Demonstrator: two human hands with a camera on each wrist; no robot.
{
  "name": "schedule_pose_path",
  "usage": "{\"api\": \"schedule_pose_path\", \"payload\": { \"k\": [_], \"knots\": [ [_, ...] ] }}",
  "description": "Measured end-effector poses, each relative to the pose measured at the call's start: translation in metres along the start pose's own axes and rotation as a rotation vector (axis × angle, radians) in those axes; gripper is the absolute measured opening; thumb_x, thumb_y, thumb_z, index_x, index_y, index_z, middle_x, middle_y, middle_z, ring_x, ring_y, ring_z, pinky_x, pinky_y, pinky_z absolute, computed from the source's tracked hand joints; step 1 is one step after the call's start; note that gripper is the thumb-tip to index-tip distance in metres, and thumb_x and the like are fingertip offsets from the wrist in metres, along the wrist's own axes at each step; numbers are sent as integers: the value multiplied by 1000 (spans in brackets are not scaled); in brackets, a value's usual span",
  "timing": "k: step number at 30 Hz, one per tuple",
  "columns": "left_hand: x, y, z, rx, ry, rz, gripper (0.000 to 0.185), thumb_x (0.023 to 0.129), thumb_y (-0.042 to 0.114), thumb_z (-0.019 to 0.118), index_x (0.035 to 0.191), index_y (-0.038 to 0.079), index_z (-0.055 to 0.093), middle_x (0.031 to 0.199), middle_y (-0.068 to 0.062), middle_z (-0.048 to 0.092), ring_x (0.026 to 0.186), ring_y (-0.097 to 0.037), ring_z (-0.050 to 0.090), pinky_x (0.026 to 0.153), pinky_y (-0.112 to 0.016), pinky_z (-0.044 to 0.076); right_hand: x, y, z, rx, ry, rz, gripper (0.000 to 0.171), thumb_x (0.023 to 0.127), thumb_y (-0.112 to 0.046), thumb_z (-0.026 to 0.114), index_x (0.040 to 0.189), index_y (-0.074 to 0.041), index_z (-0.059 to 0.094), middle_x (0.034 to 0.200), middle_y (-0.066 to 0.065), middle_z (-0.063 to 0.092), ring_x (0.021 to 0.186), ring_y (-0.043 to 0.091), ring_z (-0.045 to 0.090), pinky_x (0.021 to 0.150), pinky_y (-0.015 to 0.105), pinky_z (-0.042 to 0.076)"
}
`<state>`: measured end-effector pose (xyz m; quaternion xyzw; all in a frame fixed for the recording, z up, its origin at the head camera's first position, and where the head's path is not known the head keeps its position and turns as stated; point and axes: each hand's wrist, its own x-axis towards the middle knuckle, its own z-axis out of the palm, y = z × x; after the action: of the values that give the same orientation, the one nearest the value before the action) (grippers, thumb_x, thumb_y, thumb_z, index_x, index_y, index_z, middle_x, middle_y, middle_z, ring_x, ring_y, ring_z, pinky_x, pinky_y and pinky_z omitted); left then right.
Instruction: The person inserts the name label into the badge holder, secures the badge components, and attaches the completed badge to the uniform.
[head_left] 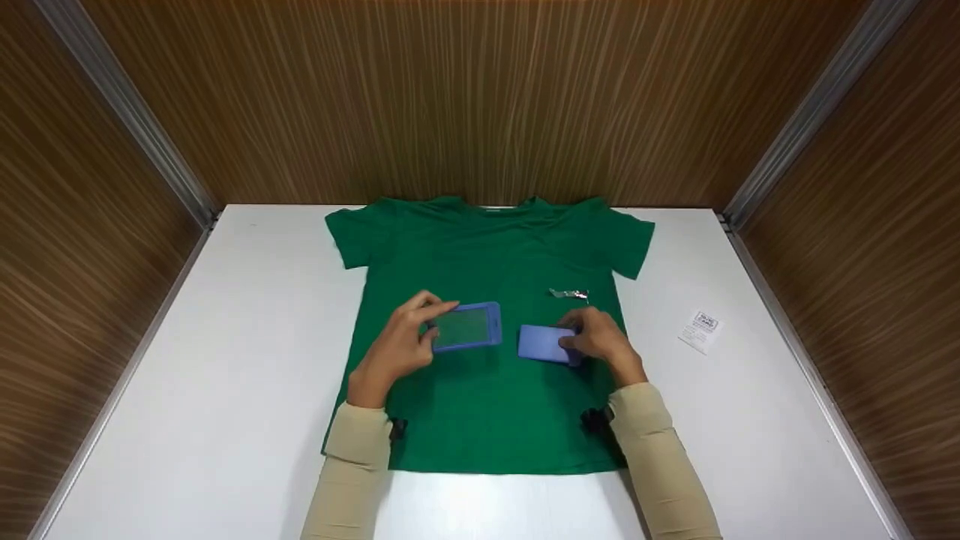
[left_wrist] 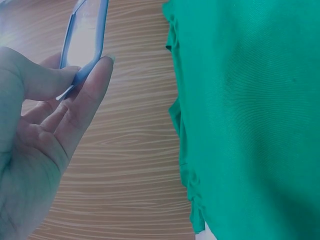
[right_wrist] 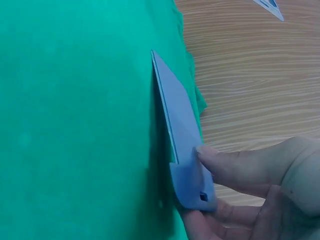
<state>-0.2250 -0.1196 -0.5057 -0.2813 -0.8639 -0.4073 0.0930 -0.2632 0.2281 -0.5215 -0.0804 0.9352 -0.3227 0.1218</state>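
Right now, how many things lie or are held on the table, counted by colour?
Blue: 2, the windowed badge holder pinched by the left hand and the plain blue holder gripped by the right hand.
Green: 1, the T-shirt.
Silver: 1, the small metal clip.
White: 1, the paper packet.
Total: 5.

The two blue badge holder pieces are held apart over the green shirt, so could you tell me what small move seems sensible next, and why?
Probably bring the solid blue piece in the right hand leftward to the windowed frame pinched by the left hand. Both are lifted off the green shirt, side by side with a gap between them.
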Motion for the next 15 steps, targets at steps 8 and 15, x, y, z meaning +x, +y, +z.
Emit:
{"api": "schedule_pose_path", "payload": {
  "k": [8, 15],
  "knots": [
    [1, 0, 0, 0, -10, -8, 49, 95, -15, 55, 138, 4, 65, 118, -18, 61, 93, -30, 56, 78, -38, 45, 0, 0, -1, 10, -6, 13, 26, 94, -10, 70, 116, 4, 73, 119, 27, 71, 109, 39, 68, 98, 57, 55],
    [0, 0, 0, -8, -6, -7, 50, 94, -16, 56, 138, 6, 66, 118, -18, 61, 93, -28, 56, 79, -50, 50, 0, -1, -2, 11, -9, 38, 28, 95, -12, 70, 118, 3, 71, 123, 27, 70, 112, 39, 67, 101, 58, 53]
  ]
}}
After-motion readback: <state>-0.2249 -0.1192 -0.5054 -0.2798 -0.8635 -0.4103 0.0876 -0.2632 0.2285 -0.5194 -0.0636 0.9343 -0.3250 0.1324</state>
